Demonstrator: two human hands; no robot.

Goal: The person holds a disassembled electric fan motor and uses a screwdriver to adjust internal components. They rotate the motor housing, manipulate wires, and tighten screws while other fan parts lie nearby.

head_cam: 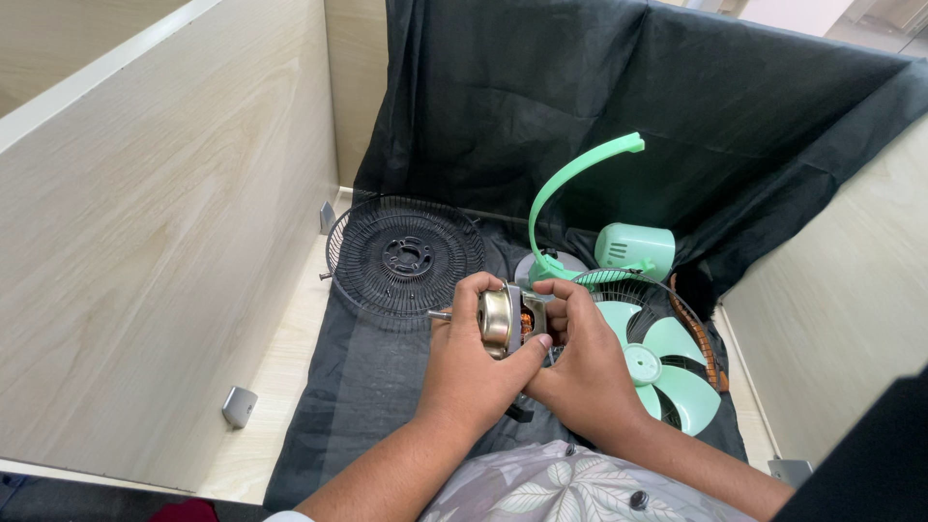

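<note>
Both hands hold a small fan motor (503,319) with a brass-coloured metal housing, copper windings and a shaft sticking out to the left. My left hand (474,372) wraps it from below with the thumb across its front. My right hand (585,362) grips its right side, fingers curled over the top. Just behind and to the right lie a mint-green fan blade (662,362) inside a wire guard (677,300).
A black round rear grille (406,256) leans at the back left on black cloth (358,387). A mint-green arched stand (570,188) and a green motor cover (635,249) sit at the back. Light wooden walls (164,251) box in the space.
</note>
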